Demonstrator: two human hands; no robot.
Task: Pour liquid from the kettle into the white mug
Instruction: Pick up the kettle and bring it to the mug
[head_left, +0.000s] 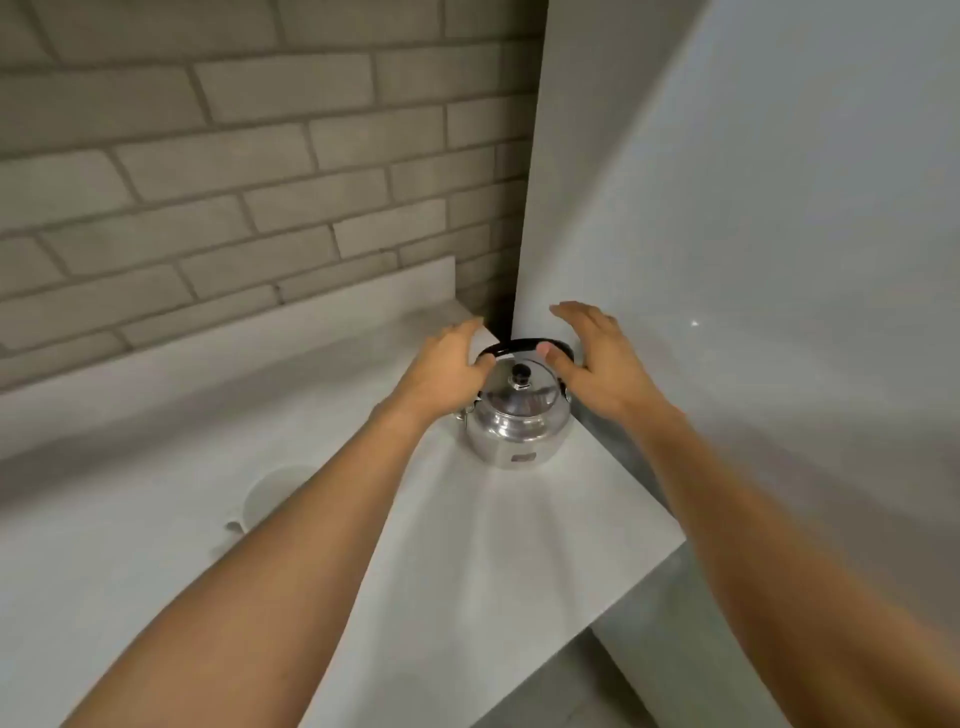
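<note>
Sitting upright at the white table's (493, 561) back right corner, shiny steel kettle (511, 423) with black lid knob and black arched handle, left hand (447, 369) and right hand (597, 358) both spread, flanking the handle; white mug (270, 493) left, blurred.

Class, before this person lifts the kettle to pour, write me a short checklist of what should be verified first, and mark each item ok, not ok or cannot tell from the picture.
1. Kettle stands upright on the counter: ok.
2. Lid seated on the kettle: ok.
3. Black handle raised and reachable: ok.
4. Firm hold on the handle: not ok. The left hand is at its left end and the right hand is open beside it; neither has closed around it.
5. White mug in place and upright: cannot tell, the left forearm hides most of it.
6. Liquid in the kettle: cannot tell.
</note>
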